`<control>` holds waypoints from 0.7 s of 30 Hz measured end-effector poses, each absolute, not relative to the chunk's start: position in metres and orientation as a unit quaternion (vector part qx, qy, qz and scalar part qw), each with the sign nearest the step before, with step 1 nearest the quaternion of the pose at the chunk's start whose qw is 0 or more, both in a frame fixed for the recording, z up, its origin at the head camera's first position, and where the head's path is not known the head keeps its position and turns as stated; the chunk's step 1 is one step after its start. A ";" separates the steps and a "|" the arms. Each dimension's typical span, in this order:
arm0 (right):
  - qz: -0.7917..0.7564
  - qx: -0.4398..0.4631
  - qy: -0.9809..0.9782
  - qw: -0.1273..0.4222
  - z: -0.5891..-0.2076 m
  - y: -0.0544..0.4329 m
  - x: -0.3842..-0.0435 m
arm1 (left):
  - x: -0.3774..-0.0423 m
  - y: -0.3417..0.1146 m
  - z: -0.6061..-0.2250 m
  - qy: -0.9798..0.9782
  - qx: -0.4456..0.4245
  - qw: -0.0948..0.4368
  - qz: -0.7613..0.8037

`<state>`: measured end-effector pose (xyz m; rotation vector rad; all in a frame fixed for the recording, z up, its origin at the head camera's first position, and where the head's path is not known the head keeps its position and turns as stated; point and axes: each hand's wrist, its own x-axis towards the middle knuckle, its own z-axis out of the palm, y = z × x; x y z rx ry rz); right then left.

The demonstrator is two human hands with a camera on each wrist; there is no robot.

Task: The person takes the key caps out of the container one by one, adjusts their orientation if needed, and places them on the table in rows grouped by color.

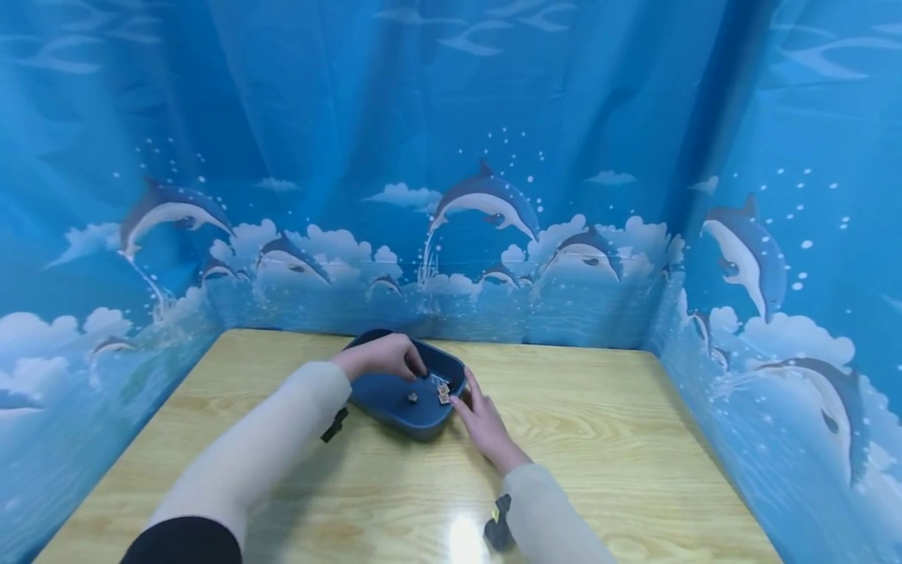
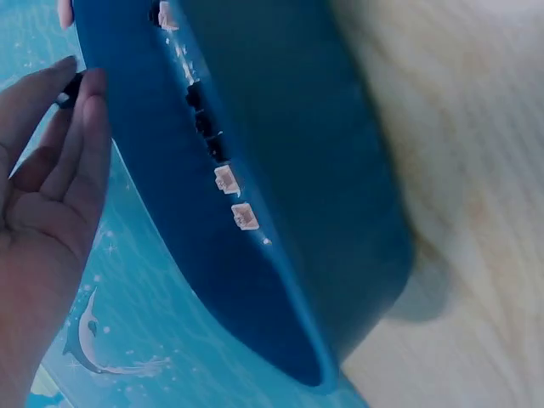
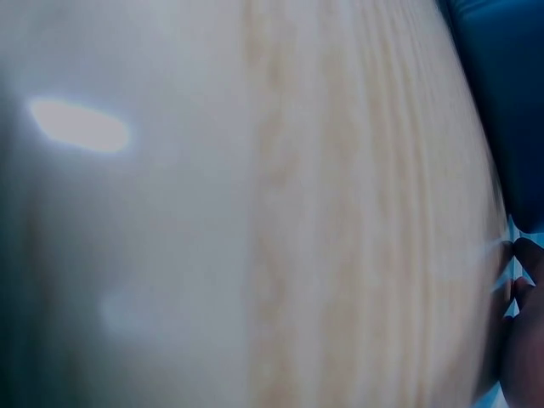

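A dark blue plastic basin (image 1: 395, 403) sits on the table, tilted in the left wrist view. My left hand (image 1: 387, 356) is over its inside and pinches a small black piece (image 2: 70, 90) between thumb and fingertips. My right hand (image 1: 486, 427) grips the basin's right end, thumb at the rim and fingers along the outer side. Inside the basin lie small pale square pieces (image 2: 245, 216), several small black pieces (image 2: 203, 124) and tiny clear bits. A small greyish piece (image 1: 413, 398) lies apart from them. The right wrist view shows the right hand only partly.
The light wood-grain table (image 1: 585, 439) extends around the basin. A blue curtain (image 1: 338, 157) printed with dolphins hangs along the back and both sides. Black straps with small devices (image 1: 499, 525) are on the wrists.
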<state>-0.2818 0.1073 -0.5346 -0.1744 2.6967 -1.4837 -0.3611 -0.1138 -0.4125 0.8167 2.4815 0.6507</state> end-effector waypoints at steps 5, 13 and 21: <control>-0.482 -0.051 0.874 0.028 -0.537 0.107 -0.282 | -0.347 -0.121 -0.414 0.893 0.313 0.186 0.265; -0.481 -0.052 0.875 0.022 -0.538 0.107 -0.281 | -0.325 -0.133 -0.415 0.907 0.293 0.128 0.275; -0.487 -0.043 0.872 0.031 -0.537 0.106 -0.282 | -0.305 -0.146 -0.421 0.922 0.266 0.079 0.271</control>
